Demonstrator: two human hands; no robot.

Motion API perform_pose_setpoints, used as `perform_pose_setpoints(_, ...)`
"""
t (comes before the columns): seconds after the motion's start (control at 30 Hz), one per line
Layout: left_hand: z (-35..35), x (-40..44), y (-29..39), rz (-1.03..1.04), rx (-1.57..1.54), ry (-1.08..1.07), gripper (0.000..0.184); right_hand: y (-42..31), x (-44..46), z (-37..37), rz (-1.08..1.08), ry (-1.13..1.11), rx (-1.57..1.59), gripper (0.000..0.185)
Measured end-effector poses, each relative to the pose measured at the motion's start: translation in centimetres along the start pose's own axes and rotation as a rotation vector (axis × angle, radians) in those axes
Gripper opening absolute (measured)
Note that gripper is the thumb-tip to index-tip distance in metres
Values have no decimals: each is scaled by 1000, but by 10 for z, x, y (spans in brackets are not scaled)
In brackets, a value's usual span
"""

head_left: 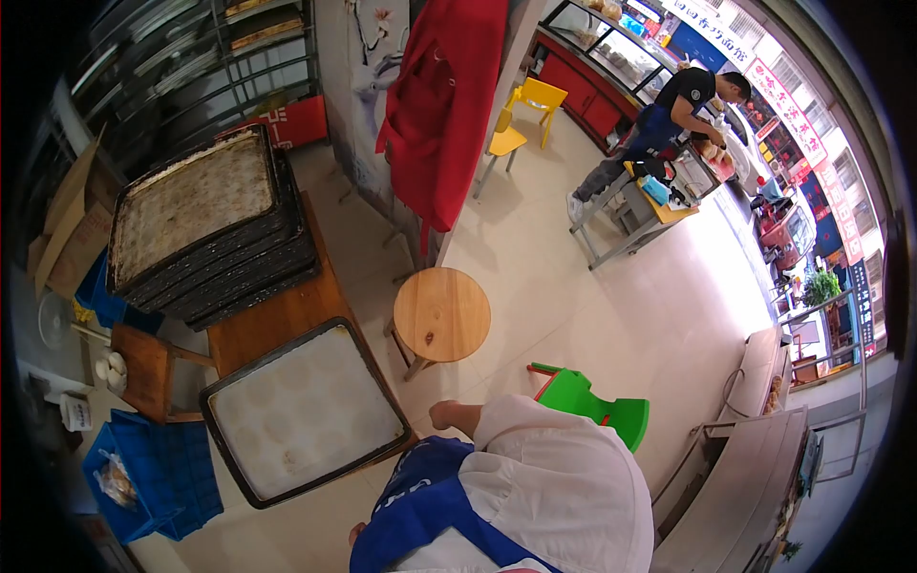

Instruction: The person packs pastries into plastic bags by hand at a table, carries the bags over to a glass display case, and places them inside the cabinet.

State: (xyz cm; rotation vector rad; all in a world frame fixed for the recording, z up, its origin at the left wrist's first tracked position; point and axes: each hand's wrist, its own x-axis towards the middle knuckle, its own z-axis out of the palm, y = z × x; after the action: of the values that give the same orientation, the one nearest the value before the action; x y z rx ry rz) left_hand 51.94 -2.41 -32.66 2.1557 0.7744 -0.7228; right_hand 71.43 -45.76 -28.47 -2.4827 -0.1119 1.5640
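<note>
My right hand (445, 414) shows beyond the white sleeve, near the corner of a dark-rimmed baking tray (304, 411). Its fingers cannot be made out. A small bit of skin, probably my left hand (356, 533), shows at the edge of the blue apron (420, 477); the rest is hidden. Pale round marks cover the tray's sheet, and it lies on a wooden table (330, 277). Farther along that table rises a stack of blackened baking trays (205, 205), the top one with a worn, stained sheet. I cannot see either hand holding anything.
A round wooden stool (442, 315) and a green chair (602, 406) stand ahead. Blue crates (158, 468) sit at the left. A red cloth (444, 115) hangs on the partition. Another person (683, 110) bends over a table near the open shopfront.
</note>
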Motion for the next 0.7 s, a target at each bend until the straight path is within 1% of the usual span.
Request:
perform_pose_setpoints(0.07, -2, 0, 1, 3, 1, 2, 32, 0, 3, 0, 38, 12, 38, 31)
perform_pose_setpoints(0.27, -7, 1, 4, 9, 0, 9, 32, 1, 10, 6, 22, 56, 30, 30)
perform_pose_setpoints(0.37, -7, 2, 4, 10, -10, 9, 32, 1, 15, 5, 21, 12, 15, 30)
perform_pose_setpoints(0.5, -11, 0, 3, 8, -27, 15, 33, 0, 16, 4, 27, 38, 23, 29)
perform_pose_setpoints(0.6, -13, -4, -3, 8, -55, 18, 33, -1, 22, 6, -14, 23, 1, 29)
perform_pose_setpoints(0.67, -20, -7, -8, 30, -87, 18, 33, -8, 40, 20, 33, -145, -143, 31)
perform_pose_setpoints(0.7, -23, -8, -11, 47, -114, 26, 33, -9, 48, 27, 24, -176, -189, 31)
